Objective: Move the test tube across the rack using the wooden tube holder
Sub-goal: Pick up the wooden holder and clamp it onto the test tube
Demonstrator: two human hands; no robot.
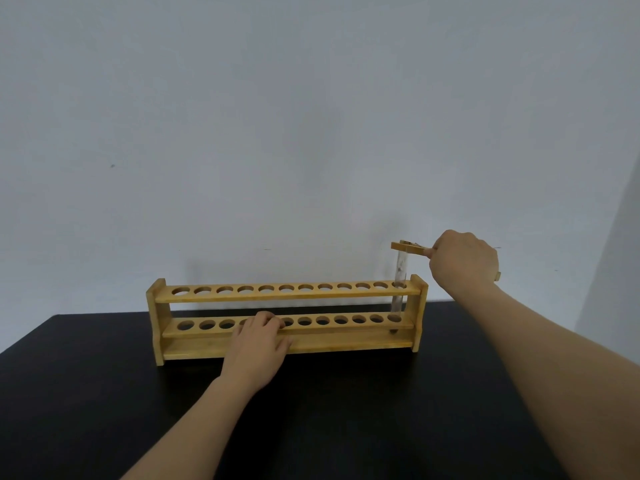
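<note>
A long wooden test tube rack [287, 293] with two rows of holes stands on the black table [104, 393]. A clear glass test tube [401, 268] stands upright in the rightmost hole, its bottom reaching the lower shelf. The wooden tube holder [410, 248] clamps the tube near its top. My right hand [464, 259] is closed around the holder's handle, to the right of the tube. My left hand [258, 344] rests on the rack's lower shelf near the middle, fingers curled over its front edge.
A plain pale wall rises directly behind the rack. The black table extends toward me and to both sides of the rack; its far edge runs just behind the rack.
</note>
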